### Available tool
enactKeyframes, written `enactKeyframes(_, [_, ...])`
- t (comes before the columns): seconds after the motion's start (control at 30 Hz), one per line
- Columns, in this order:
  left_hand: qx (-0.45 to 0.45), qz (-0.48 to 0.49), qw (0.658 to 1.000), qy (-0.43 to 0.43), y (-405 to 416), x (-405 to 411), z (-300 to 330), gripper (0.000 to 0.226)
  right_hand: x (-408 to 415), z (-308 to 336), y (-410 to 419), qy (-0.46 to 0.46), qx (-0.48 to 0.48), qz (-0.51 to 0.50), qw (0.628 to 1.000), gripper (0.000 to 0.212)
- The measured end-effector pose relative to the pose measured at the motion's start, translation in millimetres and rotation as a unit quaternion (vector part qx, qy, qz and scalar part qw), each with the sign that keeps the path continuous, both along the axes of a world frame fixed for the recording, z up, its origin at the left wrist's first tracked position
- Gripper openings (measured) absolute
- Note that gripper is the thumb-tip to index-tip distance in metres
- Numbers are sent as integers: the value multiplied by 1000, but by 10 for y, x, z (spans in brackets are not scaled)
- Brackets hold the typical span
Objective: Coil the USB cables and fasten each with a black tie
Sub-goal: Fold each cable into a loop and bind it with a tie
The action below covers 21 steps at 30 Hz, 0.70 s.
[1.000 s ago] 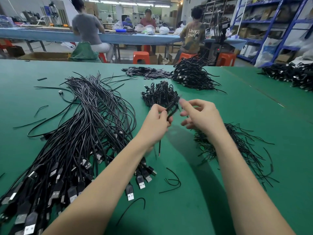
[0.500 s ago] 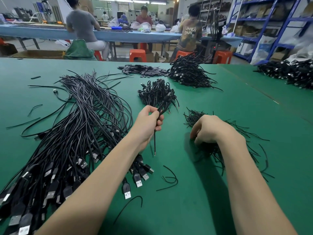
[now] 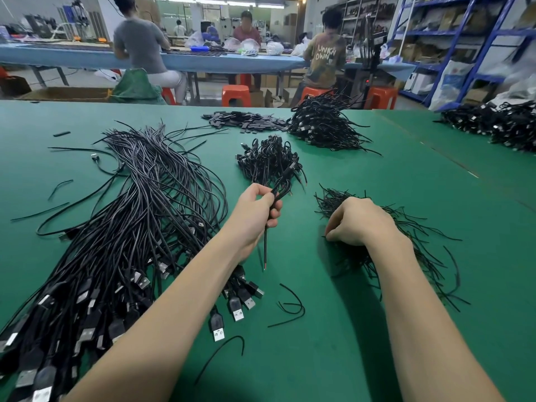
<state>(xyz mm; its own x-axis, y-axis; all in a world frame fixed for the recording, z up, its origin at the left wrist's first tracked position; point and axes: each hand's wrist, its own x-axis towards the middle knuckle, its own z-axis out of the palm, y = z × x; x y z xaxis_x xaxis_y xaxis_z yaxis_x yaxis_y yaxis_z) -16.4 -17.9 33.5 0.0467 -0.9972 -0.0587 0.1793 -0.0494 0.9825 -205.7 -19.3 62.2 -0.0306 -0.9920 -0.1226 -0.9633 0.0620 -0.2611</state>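
At nine o'clock a big bundle of loose USB cables [image 3: 121,227] sprawls across the green surface [image 3: 333,358]. The left hand [image 3: 255,216] grips a coiled cable [image 3: 280,187] upright. At three o'clock, the right hand [image 3: 356,221] curls its fingers into the black ties [image 3: 420,250].

— What's beyond my green table [image 3: 333,358]?

— A long blue workbench [image 3: 72,58], three people seated at it, backs or fronts toward me.

— And under them?

— Orange stools [image 3: 235,95]. A cardboard box [image 3: 62,94] lies on the floor to the left.

— To my right?

— Blue shelving [image 3: 490,33] stacked with cartons.
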Motion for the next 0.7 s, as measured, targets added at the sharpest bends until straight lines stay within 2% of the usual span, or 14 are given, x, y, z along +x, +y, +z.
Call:
enactKeyframes(0.07, [2, 4, 1000, -2, 5, -5, -5, 19, 3, -16, -27, -31, -14, 15, 999, 6])
enactKeyframes(0.13, [5, 6, 1000, -2, 12, -7, -8, 19, 8, -12, -60, -113, -50, 21, 992, 10])
enactKeyframes(0.23, [9, 6, 1000, 2, 11, -5, -6, 19, 41, 11, -71, -230, -133, 13, 964, 9])
enactKeyframes(0.37, [16, 5, 1000, 5, 1, 1, -17, 19, 95, 15, -50, -315, -208, 14, 926, 6])
enactKeyframes(0.53, [18, 2, 1000, 15, -9, 5, -31, 20, 114, 16, -45, -348, -259, -15, 901, 6])
enactKeyframes(0.7, [26, -3, 1000, 6, -19, 16, -33, 18, 102, 34, -36, -380, -267, -22, 885, 10])
